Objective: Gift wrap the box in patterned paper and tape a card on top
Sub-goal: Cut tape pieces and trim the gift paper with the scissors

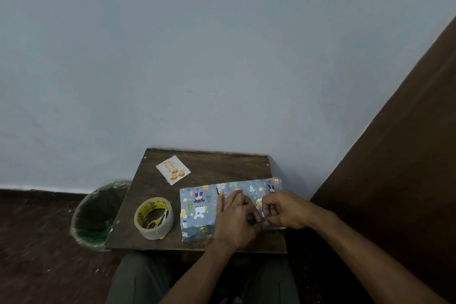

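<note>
The box wrapped in blue patterned paper (197, 207) lies on the right half of a small dark wooden table (217, 165). My left hand (234, 219) rests on top of it, fingers stretched flat over the paper while thumb and forefinger meet near the middle seam. My right hand (283, 210) is curled beside it, fingertips pinching something small at the same seam; what it pinches is too small to tell. A white greeting card (173, 169) with gold balloons lies at the table's far left. A roll of clear tape (154, 217) stands at the near left.
Yellow-handled scissors (158, 220) lie inside the tape roll's ring. A green-lined waste bin (96, 215) stands on the floor left of the table. A pale wall is straight ahead and a dark wooden panel (394, 180) rises on the right. My knees are under the near edge.
</note>
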